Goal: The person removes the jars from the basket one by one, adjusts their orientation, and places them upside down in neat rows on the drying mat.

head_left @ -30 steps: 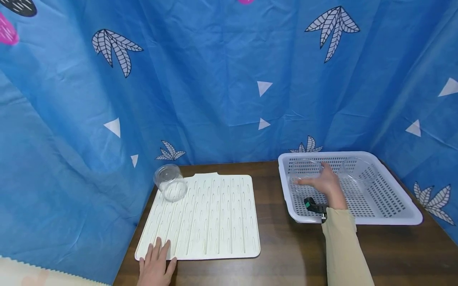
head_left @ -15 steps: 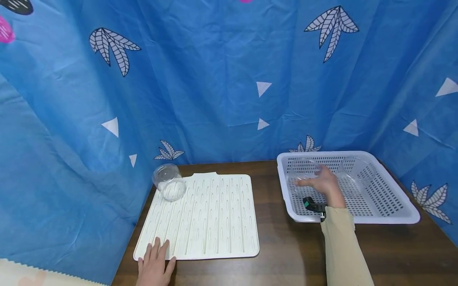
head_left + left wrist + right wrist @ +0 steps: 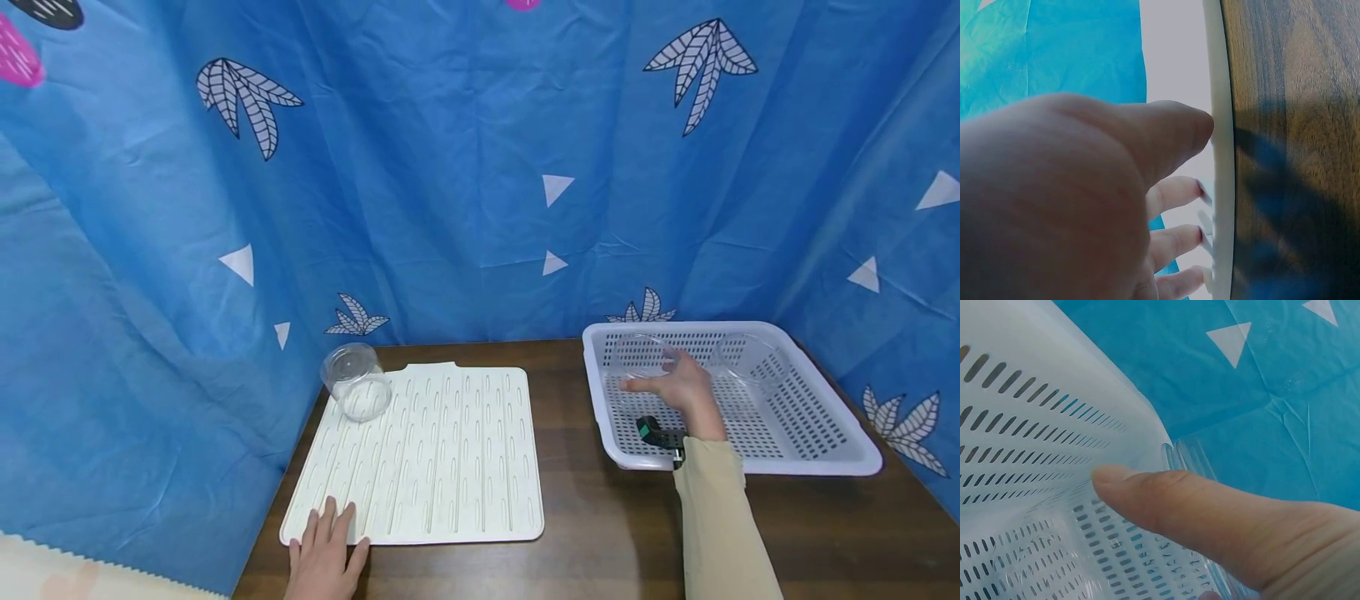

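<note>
Clear jar (image 3: 635, 360) at the basket's (image 3: 810, 463) 10 o'clock is being gripped by the right hand (image 3: 678, 386), thumb and fingers wrapped round it. Left hand's (image 3: 325, 557) fingers are pretty relaxed, spread over the white mat's (image 3: 450, 458) edge at 7ish; another jar (image 3: 357, 383) can be seen around its 11.

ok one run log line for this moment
left hand: on white mat, near edge | right hand: around clear container in basket, grip unclear | second container: farther right in basket | third container: mat's far left corner
</note>
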A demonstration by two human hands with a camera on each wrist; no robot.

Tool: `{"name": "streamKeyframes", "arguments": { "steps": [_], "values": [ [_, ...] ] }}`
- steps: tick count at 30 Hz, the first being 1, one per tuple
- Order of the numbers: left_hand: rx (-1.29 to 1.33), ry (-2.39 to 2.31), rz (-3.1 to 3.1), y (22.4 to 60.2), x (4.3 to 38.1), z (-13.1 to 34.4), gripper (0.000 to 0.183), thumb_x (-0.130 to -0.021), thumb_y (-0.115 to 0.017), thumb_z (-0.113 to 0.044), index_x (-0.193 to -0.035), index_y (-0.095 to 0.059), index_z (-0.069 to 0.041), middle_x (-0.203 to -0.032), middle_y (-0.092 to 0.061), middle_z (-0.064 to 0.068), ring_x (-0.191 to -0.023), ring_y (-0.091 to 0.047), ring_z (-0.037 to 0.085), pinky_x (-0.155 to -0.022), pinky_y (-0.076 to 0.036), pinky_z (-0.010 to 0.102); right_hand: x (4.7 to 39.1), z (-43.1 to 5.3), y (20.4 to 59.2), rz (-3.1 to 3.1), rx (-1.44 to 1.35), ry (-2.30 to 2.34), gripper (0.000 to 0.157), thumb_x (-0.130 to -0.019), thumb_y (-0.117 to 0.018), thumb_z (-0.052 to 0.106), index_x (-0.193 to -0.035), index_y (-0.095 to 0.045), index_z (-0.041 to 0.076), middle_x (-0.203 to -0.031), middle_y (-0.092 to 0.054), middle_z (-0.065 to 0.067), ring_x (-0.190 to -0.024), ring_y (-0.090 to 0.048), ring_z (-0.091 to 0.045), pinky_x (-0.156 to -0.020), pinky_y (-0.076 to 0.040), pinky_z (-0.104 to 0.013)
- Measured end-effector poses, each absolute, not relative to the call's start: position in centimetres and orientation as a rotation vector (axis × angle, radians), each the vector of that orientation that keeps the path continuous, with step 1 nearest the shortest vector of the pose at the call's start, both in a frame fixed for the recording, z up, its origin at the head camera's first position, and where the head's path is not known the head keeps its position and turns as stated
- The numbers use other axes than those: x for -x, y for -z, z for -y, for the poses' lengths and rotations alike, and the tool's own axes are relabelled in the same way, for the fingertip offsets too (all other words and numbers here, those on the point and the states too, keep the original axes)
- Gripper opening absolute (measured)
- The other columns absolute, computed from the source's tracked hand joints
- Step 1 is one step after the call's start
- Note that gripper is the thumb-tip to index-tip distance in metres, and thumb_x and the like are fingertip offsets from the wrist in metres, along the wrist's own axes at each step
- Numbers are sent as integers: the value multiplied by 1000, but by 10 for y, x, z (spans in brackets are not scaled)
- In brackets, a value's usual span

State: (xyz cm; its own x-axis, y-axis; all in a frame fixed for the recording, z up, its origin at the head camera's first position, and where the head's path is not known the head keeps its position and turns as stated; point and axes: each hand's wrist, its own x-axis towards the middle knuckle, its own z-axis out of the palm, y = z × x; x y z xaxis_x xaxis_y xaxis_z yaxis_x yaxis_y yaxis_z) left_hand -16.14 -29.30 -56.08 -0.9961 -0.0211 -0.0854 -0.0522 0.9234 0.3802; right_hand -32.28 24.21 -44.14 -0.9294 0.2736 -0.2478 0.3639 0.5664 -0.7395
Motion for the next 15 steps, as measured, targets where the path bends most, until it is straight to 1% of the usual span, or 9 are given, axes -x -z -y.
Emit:
{"name": "streamKeyframes", "arguments": {
  "steps": [10,15],
  "values": [
    [54,-593,-3013,561,161,292,64,-107,-70,-30,-150,-52,14,-161,-32,48,-146,-26,73,-107,-23,93,320,-241,442,-2693,-568,1342,129,-81,-98,43,-171,-19,-5,-167,-31,-39,-147,-36,-61,-118,-37,-73],
    [41,-605,-3012,561,161,293,64,-107,-70,-30,-150,-52,14,-160,-32,48,-145,-26,74,-106,-23,93,320,-239,442,-2719,-571,1352,129,-82,-97,47,-171,-20,-5,-166,-31,-41,-147,-37,-61,-117,-38,-73]
  ]
}}
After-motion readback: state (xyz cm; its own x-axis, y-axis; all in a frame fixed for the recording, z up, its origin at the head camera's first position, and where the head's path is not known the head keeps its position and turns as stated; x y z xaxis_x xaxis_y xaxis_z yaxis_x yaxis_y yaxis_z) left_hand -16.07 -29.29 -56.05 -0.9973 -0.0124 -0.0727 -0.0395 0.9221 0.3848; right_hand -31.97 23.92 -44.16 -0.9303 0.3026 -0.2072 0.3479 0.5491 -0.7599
